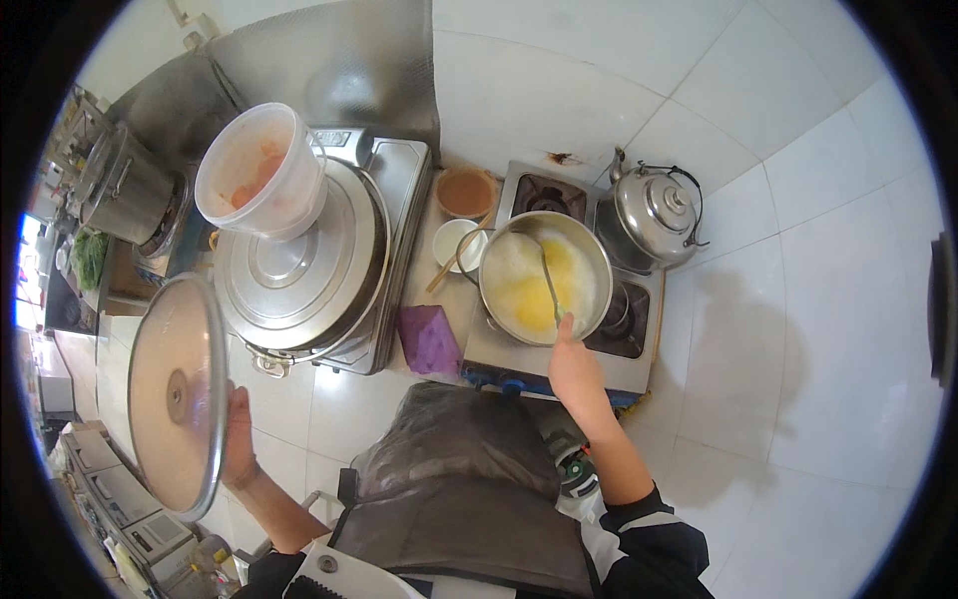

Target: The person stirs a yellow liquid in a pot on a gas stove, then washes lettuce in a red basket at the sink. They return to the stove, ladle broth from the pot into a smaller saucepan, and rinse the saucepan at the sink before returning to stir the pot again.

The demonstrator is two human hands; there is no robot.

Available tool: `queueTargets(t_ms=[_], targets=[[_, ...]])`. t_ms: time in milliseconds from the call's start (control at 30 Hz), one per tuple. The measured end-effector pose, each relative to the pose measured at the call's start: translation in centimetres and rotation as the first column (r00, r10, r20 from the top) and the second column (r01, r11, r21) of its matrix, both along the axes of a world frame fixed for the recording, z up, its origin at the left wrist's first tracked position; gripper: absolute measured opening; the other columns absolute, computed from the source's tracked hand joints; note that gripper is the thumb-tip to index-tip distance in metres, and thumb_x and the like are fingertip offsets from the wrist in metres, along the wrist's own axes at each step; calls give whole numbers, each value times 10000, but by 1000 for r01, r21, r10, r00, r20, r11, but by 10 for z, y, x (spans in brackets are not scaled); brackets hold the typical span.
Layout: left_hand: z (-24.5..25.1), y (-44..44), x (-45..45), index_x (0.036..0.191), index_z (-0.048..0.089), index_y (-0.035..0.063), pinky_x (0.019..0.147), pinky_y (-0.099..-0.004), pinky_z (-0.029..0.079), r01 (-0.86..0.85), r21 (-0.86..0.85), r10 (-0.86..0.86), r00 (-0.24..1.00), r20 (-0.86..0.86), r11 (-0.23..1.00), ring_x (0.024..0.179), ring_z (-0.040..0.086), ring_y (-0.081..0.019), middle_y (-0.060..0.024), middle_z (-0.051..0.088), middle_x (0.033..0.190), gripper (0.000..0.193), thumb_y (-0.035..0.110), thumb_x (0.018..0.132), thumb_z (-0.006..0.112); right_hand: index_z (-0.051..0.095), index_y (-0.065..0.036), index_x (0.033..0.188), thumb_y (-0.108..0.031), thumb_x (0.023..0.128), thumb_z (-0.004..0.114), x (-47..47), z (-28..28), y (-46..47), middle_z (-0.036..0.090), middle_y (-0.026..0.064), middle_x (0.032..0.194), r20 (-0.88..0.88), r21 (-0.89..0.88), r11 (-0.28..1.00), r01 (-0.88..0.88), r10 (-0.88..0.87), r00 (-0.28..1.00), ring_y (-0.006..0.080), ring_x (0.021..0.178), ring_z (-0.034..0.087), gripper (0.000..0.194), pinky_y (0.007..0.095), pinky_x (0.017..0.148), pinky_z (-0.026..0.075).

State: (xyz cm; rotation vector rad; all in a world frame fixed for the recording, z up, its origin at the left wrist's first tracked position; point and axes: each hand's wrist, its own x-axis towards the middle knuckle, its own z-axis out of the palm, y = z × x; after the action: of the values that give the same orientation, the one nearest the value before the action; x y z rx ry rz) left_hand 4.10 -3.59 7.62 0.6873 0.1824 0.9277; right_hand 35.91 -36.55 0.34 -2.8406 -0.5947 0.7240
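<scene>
My left hand [239,442] holds up a glass pot lid [161,344] with a metal rim, tilted on edge at the left; most of its fingers are behind the glass. In my right hand [578,374] is the handle of a long spoon or ladle [551,281], with my index finger stretched along it. The utensil dips into a steel pot [605,299] on the gas stove. Pale liquid with yellow patches and white froth [531,288] fills much of this pot. Froth hides the utensil's far end.
A steel kettle [658,206] stands behind the pot, near the wall. To the left are a small white bowl [449,239] with chopsticks [443,277], a brown bowl [465,193] and a purple cloth [429,341]. A plastic tub [254,172] sits on a large lidded pot [299,299].
</scene>
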Motion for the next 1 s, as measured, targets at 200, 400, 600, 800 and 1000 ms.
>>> queueTargets(t_ms=[200, 400, 600, 800, 1000], targets=[[31, 20, -19, 968, 491, 57, 693, -316, 271, 28, -153, -7, 990, 139, 988, 689, 279, -141, 3, 304, 758, 92, 135, 938, 529, 293, 126, 1400, -45, 867, 446, -38, 23, 6, 656, 270, 812, 20, -42, 992, -118, 119, 993, 430, 775, 659, 581, 487, 699, 529], [33, 45, -33, 813, 373, 95, 667, -297, 253, 159, -184, -107, 958, 266, 970, 653, 250, -117, 21, 225, 675, 211, 127, 961, 520, 385, 82, 1371, -81, 865, 456, -59, 49, -21, 665, 247, 800, 52, -260, 947, -190, 211, 976, 383, 740, 680, 536, 474, 647, 543], [33, 46, -42, 807, 359, 108, 655, -292, 249, 187, -207, -118, 945, 304, 960, 633, 246, -112, 25, 224, 638, 225, 152, 965, 513, 415, 86, 1362, -65, 862, 467, -45, 66, -55, 661, 201, 759, 163, -379, 892, -247, 327, 931, 347, 682, 669, 526, 446, 609, 538], [33, 27, -53, 798, 356, 110, 654, -292, 249, 58, -205, -3, 966, 258, 977, 633, 248, -115, 26, 225, 635, 232, 154, 964, 511, 362, 135, 1372, -46, 869, 462, -4, 58, -58, 677, 197, 785, 188, -396, 896, -202, 294, 937, 343, 703, 678, 544, 432, 631, 547], [31, 7, -67, 779, 360, 110, 654, -294, 250, -45, -186, 86, 972, 219, 982, 628, 257, -117, 21, 230, 635, 245, 164, 971, 501, 280, 154, 1399, -41, 885, 441, 26, 37, -26, 683, 254, 863, 140, -354, 922, -160, 221, 965, 377, 800, 689, 573, 442, 704, 556]])
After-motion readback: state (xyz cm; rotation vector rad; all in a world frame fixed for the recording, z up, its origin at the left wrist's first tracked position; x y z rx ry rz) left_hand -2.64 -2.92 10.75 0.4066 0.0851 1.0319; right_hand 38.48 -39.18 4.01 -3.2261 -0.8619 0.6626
